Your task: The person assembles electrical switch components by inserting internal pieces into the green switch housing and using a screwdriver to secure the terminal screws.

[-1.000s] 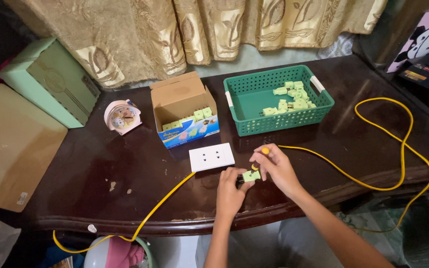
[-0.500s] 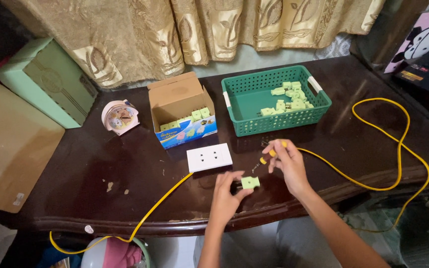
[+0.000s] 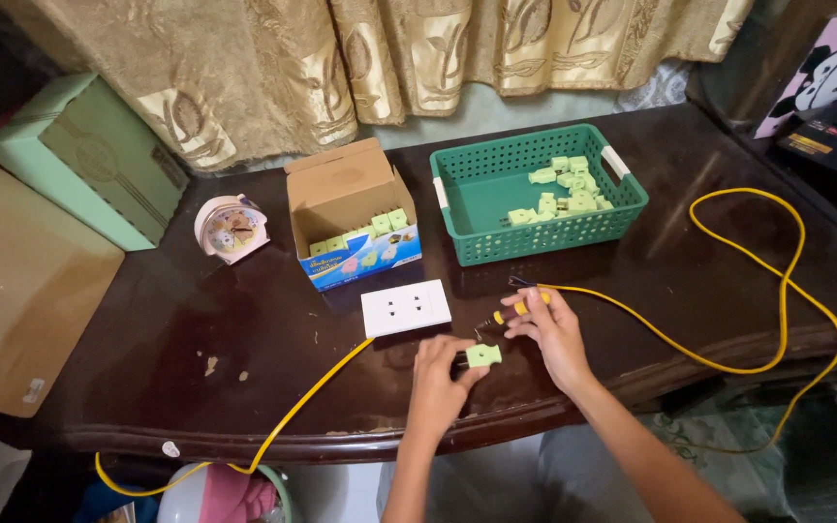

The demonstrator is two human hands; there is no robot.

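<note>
Green plug [image 3: 483, 355] in left fingers [image 3: 459, 363], screwdriver [image 3: 508, 314] in right fingers [image 3: 527, 312]

Both forearms reach forward side by side, left hand [image 3: 438, 373] pinching with fingertips, right hand [image 3: 552, 329] loosely curled.

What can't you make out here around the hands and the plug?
Head view only:
- Plug: its pins, too small and half covered by the left hand.
- Screwdriver: its tip, too small; its handle hidden under the right hand.
- Yellow cord: its end, hidden below the table edge.
- Box: its inside, hidden behind its front wall.
</note>
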